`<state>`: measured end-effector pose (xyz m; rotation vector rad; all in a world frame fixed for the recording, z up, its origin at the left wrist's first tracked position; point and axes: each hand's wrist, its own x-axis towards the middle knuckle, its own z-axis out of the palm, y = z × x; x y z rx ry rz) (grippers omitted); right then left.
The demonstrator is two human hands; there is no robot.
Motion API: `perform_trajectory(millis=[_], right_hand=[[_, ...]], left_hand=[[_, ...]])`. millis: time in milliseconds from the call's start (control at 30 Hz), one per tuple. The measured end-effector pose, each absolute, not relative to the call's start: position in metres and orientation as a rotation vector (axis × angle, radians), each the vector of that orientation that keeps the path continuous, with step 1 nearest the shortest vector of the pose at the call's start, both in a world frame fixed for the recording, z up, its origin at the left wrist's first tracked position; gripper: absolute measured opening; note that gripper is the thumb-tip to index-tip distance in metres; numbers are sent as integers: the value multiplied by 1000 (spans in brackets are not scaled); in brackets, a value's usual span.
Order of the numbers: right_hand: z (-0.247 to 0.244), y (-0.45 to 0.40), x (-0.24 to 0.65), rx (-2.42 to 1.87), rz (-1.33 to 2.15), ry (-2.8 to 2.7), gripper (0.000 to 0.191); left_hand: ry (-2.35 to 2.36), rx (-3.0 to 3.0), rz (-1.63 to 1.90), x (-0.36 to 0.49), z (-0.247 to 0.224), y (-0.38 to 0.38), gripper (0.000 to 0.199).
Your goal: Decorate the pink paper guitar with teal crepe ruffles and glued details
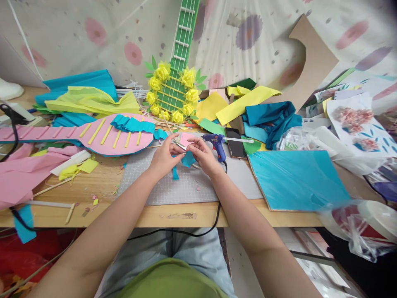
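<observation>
Blue crepe piece (188, 159) pinched in right hand (203, 155), fingers closed on it, bit hanging below the fingertips. Left hand (166, 157) closed round a slim metal tool (180, 146), tips close to right fingertips; tool type unclear, mostly covered by fingers. Both hands over the grey cutting mat (167, 188), near its far edge. Small blue strip (175, 173) just below left hand.

Just right of right hand: blue glue gun (218, 145), pale glue stick (240, 140) out the back, reaching over dark phone (235, 144). Pink paper bit (187, 138) behind the fingertips.

Left of mat: pink guitar-shaped cutout (107, 138), yellow strips across it, ruffled blue crepe (132, 124) along upper right part of its body. Behind hands: green stringed cutout (171, 93), upright-ish, yellow paper flowers (187, 78) down both sides and along bottom. Right of mat: flat blue sheet pack (299, 180), shiny. Pink crepe (21, 176) at far left, yellow paper (248, 104) back right, brown board cutout (313, 62) leaning behind. All on wooden table (242, 214).
</observation>
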<state>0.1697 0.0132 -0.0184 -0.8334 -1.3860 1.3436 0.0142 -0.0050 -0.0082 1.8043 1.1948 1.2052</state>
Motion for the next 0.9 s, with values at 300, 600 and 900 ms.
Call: perform_trajectory(millis=[300,600,900], right_hand=[[-22,13,163,-989,1224,-1492,41],[-22,14,163,-997,1243,-1419,40],[-26,18,164,-994,1157,-1499,37]], left_hand=[[1391,2007,1096,14,-7,-7,67],[1232,1916,1186,14,-5,-7,66],[1237,1659,1156,9,-15,4,38]])
